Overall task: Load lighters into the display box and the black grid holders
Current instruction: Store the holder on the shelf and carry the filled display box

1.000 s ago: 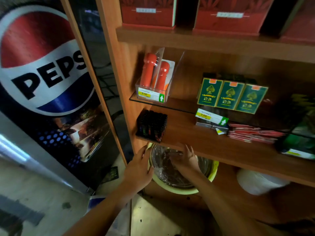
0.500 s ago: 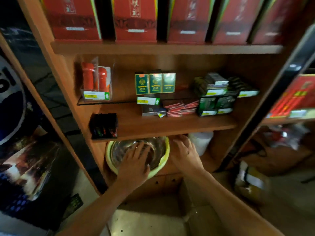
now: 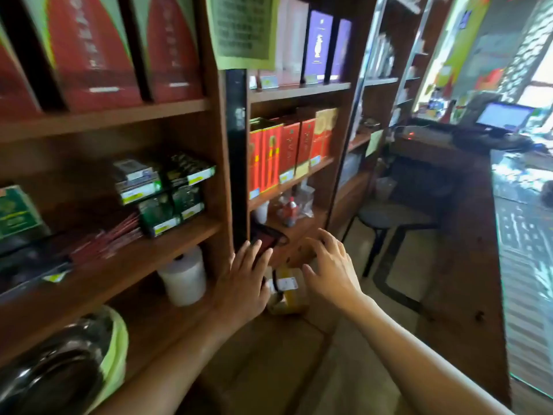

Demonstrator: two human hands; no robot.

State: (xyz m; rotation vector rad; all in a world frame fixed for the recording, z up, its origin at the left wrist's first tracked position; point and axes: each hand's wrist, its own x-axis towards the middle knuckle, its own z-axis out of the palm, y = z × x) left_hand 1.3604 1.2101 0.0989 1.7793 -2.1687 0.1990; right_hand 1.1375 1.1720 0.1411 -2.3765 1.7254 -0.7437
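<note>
Landmark: the black upright post (image 3: 236,163) dividing the brown wooden shelving; everything below is placed from it.
Left hand: the left hand (image 3: 247,283) is held out just right of the post's foot, palm down, fingers straight and spread, gripping nothing.
Right hand: the right hand (image 3: 332,265) hangs further right of the post, fingers fanned and loosely bent, also empty.
Between the hands: a small brown cardboard parcel with a white label (image 3: 287,295) lies low down, right of the post and below both palms. I can't tell whether either hand touches it.
Dark object: a blurred black-and-red flat thing (image 3: 269,238) sits just right of the post, at the left fingertips. Whether they touch it is unclear, and so is what it is.
Lighters: I can make out no lighters from here, nor the display box or the black grid holders, so I can't place any of them against either hand.
Why the hands are so: open, spread and low by the post, they look to me like hands searching or about to pick up stock, probably the parcel, rather than loading.
Left of the post: a white roll of plastic film (image 3: 184,275) stands on the bottom shelf with stacked green-and-black packs (image 3: 167,190) above it, and far left is a steel bowl with a yellow-green rim (image 3: 119,339).
Right of the post: red upright cartons (image 3: 281,154) stand on a shelf, with a round dark stool (image 3: 386,217) beyond.
Progress: in my judgement, loading isn't under way here.
</note>
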